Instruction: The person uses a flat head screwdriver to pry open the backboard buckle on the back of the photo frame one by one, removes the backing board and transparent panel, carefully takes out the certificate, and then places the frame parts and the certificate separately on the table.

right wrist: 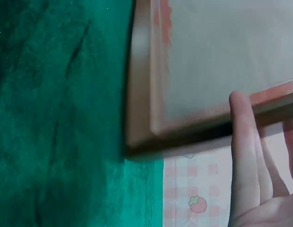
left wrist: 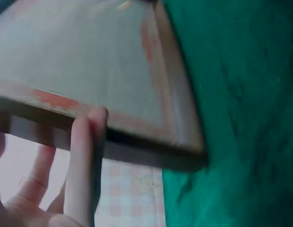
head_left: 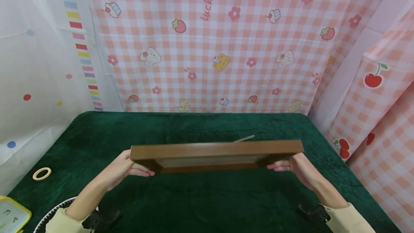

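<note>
A rectangular brown wooden frame (head_left: 215, 150) is held up level over the green cloth, its long side facing me. In the left wrist view the frame (left wrist: 179, 104) surrounds a pale greyish sheet (left wrist: 85, 61) with ragged orange-red patches along its border. My left hand (head_left: 127, 166) grips the left end, fingertips under the edge. At the opposite end my right hand (head_left: 302, 168) holds the frame the same way, and in the right wrist view a finger (right wrist: 243, 142) lies along its side (right wrist: 139, 94). Behind the frame, a thin pale stick (head_left: 244, 138) shows partly, the remainder hidden.
Dark green cloth (head_left: 207, 204) covers the table. A pale ring (head_left: 40, 179) lies at the left. Near the left front corner are a yellow-edged board (head_left: 13, 211) with digits and a round black-and-white rim (head_left: 48, 214), partly behind my left forearm. Checked curtains (head_left: 207, 46) hang behind.
</note>
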The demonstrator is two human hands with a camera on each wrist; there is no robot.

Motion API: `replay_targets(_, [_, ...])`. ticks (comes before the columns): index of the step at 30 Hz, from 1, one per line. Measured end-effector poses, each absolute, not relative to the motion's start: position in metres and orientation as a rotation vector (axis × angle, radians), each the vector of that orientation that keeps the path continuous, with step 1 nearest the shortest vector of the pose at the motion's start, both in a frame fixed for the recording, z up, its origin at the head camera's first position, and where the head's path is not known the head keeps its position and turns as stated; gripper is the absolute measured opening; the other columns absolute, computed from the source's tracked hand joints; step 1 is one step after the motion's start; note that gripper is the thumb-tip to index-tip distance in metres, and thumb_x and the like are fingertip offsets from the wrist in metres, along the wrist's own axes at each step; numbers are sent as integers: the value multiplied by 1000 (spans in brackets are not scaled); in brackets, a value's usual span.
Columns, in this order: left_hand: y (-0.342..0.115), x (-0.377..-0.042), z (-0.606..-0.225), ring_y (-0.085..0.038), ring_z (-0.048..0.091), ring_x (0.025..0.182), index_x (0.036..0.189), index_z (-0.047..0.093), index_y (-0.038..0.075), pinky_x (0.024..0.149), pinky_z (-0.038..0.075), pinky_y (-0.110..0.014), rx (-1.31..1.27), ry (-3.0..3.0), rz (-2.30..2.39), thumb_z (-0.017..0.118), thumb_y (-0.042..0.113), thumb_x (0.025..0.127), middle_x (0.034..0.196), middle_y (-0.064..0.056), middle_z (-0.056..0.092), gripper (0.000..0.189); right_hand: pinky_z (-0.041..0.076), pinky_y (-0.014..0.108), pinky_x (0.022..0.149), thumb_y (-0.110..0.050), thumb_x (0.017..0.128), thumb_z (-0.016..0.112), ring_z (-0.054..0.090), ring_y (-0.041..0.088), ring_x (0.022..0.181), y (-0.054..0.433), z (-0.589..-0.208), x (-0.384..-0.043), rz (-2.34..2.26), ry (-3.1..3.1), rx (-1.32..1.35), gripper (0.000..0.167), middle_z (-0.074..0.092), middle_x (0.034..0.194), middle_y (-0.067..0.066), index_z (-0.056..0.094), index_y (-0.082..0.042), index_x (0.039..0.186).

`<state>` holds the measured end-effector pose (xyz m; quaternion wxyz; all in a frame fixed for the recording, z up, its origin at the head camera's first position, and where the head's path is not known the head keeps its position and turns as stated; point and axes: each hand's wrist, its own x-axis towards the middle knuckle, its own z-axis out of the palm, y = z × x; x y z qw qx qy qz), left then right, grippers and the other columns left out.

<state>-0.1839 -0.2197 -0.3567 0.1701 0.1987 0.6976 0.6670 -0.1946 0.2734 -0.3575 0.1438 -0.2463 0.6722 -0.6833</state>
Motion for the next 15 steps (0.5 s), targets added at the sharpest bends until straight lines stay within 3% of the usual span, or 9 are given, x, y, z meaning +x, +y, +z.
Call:
replay_targets(3, [-215, -182, -361, -29, 55, 96, 104, 54, -3, 76, 46, -42, 517, 2119, 1831, 48, 18, 92, 118, -26, 46, 25, 42, 29, 83, -26, 98, 29, 50, 14, 106, 271, -357, -193, -1919, 2105, -602, 38, 50, 121, 8, 52, 0, 113])
replay_targets(6, [-210, -183, -366, -28, 55, 95, 110, 51, -3, 73, 47, -41, 485, 2211, 1768, 57, 18, 87, 127, -24, 38, 31, 40, 31, 85, -23, 95, 43, 41, 8, 113, 269, -360, -194, -1842, 2223, -530, 35, 38, 132, 9, 48, 1, 119])
replay_targets(10, [-209, -185, -375, -29, 58, 92, 128, 38, 1, 74, 47, -41, 506, 2244, 1729, 59, 16, 86, 134, -23, 26, 49, 38, 48, 81, -19, 93, 46, 35, 21, 116, 271, -370, -198, -1751, 2284, -514, 47, 20, 141, 9, 30, -9, 136])
replay_targets(15, [-207, -192, -386, -30, 57, 94, 138, 21, 4, 73, 48, -40, 506, 2204, 1722, 59, 14, 86, 139, -23, 15, 65, 30, 59, 85, -17, 93, 47, 23, 38, 122, 274, -386, -207, -1708, 2245, -490, 56, 15, 143, 13, 18, -13, 141])
